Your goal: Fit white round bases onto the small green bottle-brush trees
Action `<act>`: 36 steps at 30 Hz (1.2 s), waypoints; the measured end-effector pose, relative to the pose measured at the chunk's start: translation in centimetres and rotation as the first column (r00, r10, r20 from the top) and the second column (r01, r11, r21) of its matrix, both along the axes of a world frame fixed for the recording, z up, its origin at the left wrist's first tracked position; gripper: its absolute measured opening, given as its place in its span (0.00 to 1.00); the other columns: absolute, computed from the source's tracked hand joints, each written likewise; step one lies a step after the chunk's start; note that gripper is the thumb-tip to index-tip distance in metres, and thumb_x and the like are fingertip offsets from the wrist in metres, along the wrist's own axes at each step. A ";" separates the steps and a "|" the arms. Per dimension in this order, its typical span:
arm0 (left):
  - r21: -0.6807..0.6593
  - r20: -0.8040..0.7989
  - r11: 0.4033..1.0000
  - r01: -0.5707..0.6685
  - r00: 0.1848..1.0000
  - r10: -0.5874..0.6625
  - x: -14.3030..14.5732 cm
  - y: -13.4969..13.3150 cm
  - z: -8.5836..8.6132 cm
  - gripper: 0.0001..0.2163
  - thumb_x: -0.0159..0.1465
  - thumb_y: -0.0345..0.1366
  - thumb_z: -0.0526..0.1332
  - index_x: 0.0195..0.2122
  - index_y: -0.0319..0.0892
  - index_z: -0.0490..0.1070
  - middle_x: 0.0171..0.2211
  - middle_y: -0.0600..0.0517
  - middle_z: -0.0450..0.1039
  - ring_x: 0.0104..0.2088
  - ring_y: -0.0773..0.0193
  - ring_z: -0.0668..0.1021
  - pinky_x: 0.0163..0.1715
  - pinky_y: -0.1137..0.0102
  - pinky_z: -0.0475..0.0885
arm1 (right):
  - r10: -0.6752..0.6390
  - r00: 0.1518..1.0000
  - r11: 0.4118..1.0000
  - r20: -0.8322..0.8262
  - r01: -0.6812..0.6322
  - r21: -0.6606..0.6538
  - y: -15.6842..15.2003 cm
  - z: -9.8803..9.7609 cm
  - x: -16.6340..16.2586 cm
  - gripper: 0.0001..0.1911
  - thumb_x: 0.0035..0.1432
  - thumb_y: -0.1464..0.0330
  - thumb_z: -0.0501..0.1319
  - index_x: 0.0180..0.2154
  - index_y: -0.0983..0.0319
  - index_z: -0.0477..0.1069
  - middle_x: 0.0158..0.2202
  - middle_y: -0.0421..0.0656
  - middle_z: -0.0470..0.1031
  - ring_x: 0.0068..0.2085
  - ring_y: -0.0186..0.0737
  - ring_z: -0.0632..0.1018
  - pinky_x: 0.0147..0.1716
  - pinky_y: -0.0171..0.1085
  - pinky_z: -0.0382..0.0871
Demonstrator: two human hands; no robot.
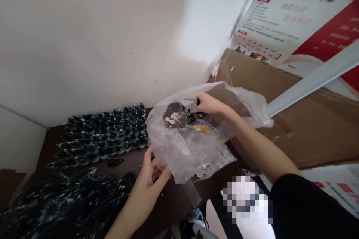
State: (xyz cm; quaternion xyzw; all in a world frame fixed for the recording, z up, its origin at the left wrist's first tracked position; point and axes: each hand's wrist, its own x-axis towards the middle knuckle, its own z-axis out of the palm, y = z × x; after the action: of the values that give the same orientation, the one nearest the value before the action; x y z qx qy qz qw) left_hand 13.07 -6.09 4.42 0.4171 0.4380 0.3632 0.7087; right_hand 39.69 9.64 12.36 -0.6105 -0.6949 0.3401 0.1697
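Observation:
A clear plastic bag (179, 149) stands open on the dark table, its mouth facing up. Inside lie dark miniature pine trees, a few white round bits and a yellow and purple label (203, 127). My right hand (209, 103) reaches into the bag with its fingers curled around dark miniature trees (193, 116); the fingertips are partly hidden. At the bag's lower left, my left hand (153, 175) has its thumb and fingers at the plastic edge, holding it. A flat packet with white round pieces (207, 170) lies beneath the bag.
Rows of snow-tipped miniature trees (109, 132) stand left of the bag against the wall. One loose tree (114, 161) lies before them, and a larger heap of trees (64, 201) fills the front left. A cardboard box (314, 119) and a white bar (314, 78) are at right.

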 end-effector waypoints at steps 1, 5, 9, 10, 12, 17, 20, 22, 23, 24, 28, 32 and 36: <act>0.002 -0.003 1.000 -0.005 1.000 0.005 0.0 0.0 0.0 0.42 0.64 0.48 0.64 0.71 0.47 0.38 0.65 0.37 0.65 0.63 0.48 0.71 0.61 0.56 0.66 | -0.012 0.999 1.000 -0.044 0.012 -0.012 -0.1 0.0 0.2 0.10 0.43 0.78 0.62 0.31 0.64 0.73 0.24 0.37 0.74 0.21 0.32 0.73 0.20 0.30 0.67; 0.003 -0.016 1.000 -0.001 1.000 0.001 -0.1 -0.1 -0.1 0.42 0.64 0.48 0.64 0.71 0.46 0.38 0.65 0.37 0.64 0.63 0.47 0.70 0.61 0.56 0.66 | -0.077 0.987 0.997 -0.144 0.075 -0.016 -0.3 -0.1 1.1 0.09 0.42 0.77 0.62 0.31 0.64 0.72 0.22 0.37 0.73 0.20 0.32 0.73 0.19 0.30 0.69; 0.016 -0.017 1.000 -0.001 1.000 0.002 0.0 -0.1 0.0 0.42 0.64 0.47 0.64 0.71 0.46 0.37 0.66 0.36 0.63 0.64 0.46 0.69 0.61 0.55 0.66 | -0.085 0.978 0.995 -0.193 0.094 0.042 -0.3 -0.2 1.6 0.10 0.43 0.75 0.63 0.33 0.63 0.72 0.24 0.39 0.74 0.24 0.34 0.74 0.20 0.30 0.71; 0.016 -0.017 1.000 -0.003 1.000 0.003 0.0 -0.1 0.1 0.42 0.64 0.48 0.64 0.71 0.46 0.38 0.66 0.35 0.63 0.64 0.46 0.70 0.61 0.55 0.66 | -0.079 0.978 0.995 -0.192 0.090 0.050 -0.3 -0.2 1.7 0.10 0.44 0.75 0.64 0.33 0.63 0.72 0.25 0.40 0.74 0.24 0.35 0.75 0.21 0.30 0.72; 0.009 -0.020 1.000 -0.004 1.000 0.004 0.0 -0.1 0.3 0.42 0.64 0.48 0.64 0.71 0.46 0.38 0.66 0.35 0.63 0.64 0.46 0.69 0.61 0.55 0.66 | -0.074 0.981 0.995 -0.180 0.084 0.050 -0.4 -0.3 1.7 0.09 0.44 0.74 0.64 0.32 0.63 0.72 0.26 0.40 0.74 0.25 0.36 0.75 0.22 0.31 0.72; -0.013 -0.026 1.000 -0.007 1.000 0.006 0.0 -0.2 0.5 0.42 0.64 0.48 0.63 0.71 0.46 0.38 0.64 0.36 0.65 0.63 0.46 0.70 0.61 0.55 0.66 | -0.114 0.971 0.993 -0.211 0.117 0.001 -0.9 -0.4 1.5 0.10 0.45 0.73 0.65 0.34 0.64 0.72 0.28 0.41 0.75 0.27 0.36 0.75 0.23 0.32 0.74; -0.003 -0.017 1.000 -0.014 1.000 0.013 -0.1 -0.2 0.3 0.43 0.64 0.48 0.64 0.71 0.46 0.37 0.64 0.36 0.66 0.62 0.47 0.72 0.61 0.54 0.65 | -0.152 0.960 0.988 -0.234 0.146 -0.039 -1.1 -0.3 1.5 0.10 0.44 0.74 0.65 0.33 0.64 0.72 0.28 0.41 0.74 0.27 0.36 0.75 0.23 0.33 0.75; -0.007 -0.023 1.000 -0.004 1.000 0.004 -0.1 -0.1 0.4 0.43 0.63 0.49 0.64 0.71 0.46 0.37 0.64 0.35 0.66 0.62 0.47 0.72 0.61 0.54 0.65 | -0.160 0.956 0.987 -0.244 0.152 -0.052 -1.2 -0.2 1.6 0.09 0.44 0.74 0.65 0.32 0.64 0.72 0.28 0.41 0.74 0.27 0.36 0.75 0.23 0.33 0.75; -0.010 -0.026 1.000 0.005 1.000 -0.005 -0.1 -0.1 0.4 0.44 0.63 0.49 0.64 0.71 0.45 0.37 0.63 0.35 0.66 0.62 0.46 0.72 0.61 0.54 0.65 | -0.167 0.955 0.986 -0.243 0.158 -0.058 -1.2 -0.1 1.6 0.09 0.44 0.74 0.66 0.32 0.63 0.71 0.28 0.41 0.73 0.27 0.36 0.74 0.23 0.34 0.75; -0.013 -0.028 1.000 0.014 1.000 -0.014 -0.1 -0.1 0.6 0.44 0.63 0.49 0.64 0.71 0.45 0.37 0.63 0.35 0.66 0.62 0.46 0.71 0.61 0.54 0.65 | -0.175 0.954 0.984 -0.243 0.164 -0.065 -1.2 -0.1 1.7 0.09 0.44 0.74 0.66 0.32 0.63 0.71 0.27 0.40 0.73 0.27 0.36 0.74 0.23 0.34 0.75; -0.007 -0.018 1.000 0.011 1.000 -0.011 -0.1 -0.1 0.8 0.44 0.63 0.49 0.65 0.71 0.44 0.37 0.63 0.35 0.67 0.61 0.45 0.72 0.61 0.53 0.65 | -0.208 0.943 0.976 -0.259 0.183 -0.119 -1.2 0.1 1.7 0.11 0.45 0.74 0.67 0.33 0.63 0.71 0.28 0.40 0.73 0.26 0.34 0.74 0.24 0.34 0.75; 0.007 -0.009 1.000 -0.003 1.000 0.003 -0.2 -0.3 0.3 0.42 0.65 0.49 0.63 0.71 0.46 0.38 0.63 0.36 0.67 0.61 0.47 0.72 0.60 0.54 0.66 | -0.231 0.951 0.968 -0.208 0.204 -0.143 -1.1 0.1 1.9 0.12 0.46 0.72 0.67 0.35 0.63 0.71 0.29 0.41 0.75 0.26 0.34 0.74 0.26 0.34 0.76; 0.002 -0.020 1.000 0.006 1.000 -0.006 -0.2 -0.3 -0.1 0.41 0.65 0.49 0.63 0.71 0.47 0.38 0.63 0.37 0.67 0.61 0.48 0.73 0.60 0.55 0.66 | -0.137 0.988 0.986 -0.077 0.129 -0.107 -0.3 -0.3 1.5 0.11 0.48 0.74 0.65 0.37 0.64 0.72 0.31 0.42 0.77 0.26 0.34 0.75 0.24 0.33 0.75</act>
State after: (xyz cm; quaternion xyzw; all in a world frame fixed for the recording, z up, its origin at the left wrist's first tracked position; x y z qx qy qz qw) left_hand 12.83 -6.40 4.30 0.4226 0.4435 0.3574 0.7050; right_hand 41.17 9.32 12.10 -0.6484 -0.6266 0.3885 0.1899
